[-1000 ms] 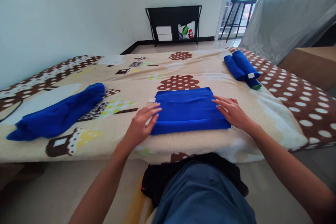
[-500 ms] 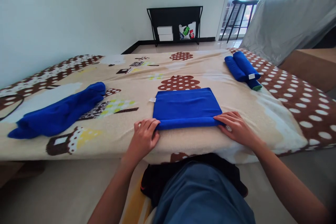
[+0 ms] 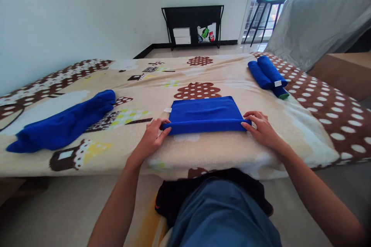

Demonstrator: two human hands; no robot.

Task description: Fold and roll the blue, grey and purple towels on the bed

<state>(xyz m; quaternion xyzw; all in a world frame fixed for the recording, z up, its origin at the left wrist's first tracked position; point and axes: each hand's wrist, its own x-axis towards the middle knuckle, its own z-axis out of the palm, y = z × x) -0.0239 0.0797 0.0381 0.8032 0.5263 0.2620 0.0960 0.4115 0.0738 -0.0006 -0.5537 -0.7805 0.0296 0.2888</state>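
Note:
A blue cloth (image 3: pixel 206 109) lies on the patterned blanket (image 3: pixel 203 150) in front of me, its near edge rolled into a narrow band. My left hand (image 3: pixel 153 135) pinches the left end of the rolled band between thumb and fingers. At the band's right end, my right hand (image 3: pixel 261 128) grips it the same way. A white tag (image 3: pixel 167 110) sticks out from the cloth's left side. Another blue cloth (image 3: pixel 66 121) lies crumpled at the left. Rolled blue cloths (image 3: pixel 268 73) rest at the far right, with a white tag on them.
Beyond the bed stands a black rack (image 3: pixel 193 19) holding white boxes and a colourful bag. A dark stool (image 3: pixel 265 19) is by the window. A grey cover (image 3: pixel 321 19) drapes over something at the right, above a brown box (image 3: pixel 342 71).
Both hands have moved forward, away from me, with the rolled edge. The band is thicker, and less of the flat cloth shows beyond it.

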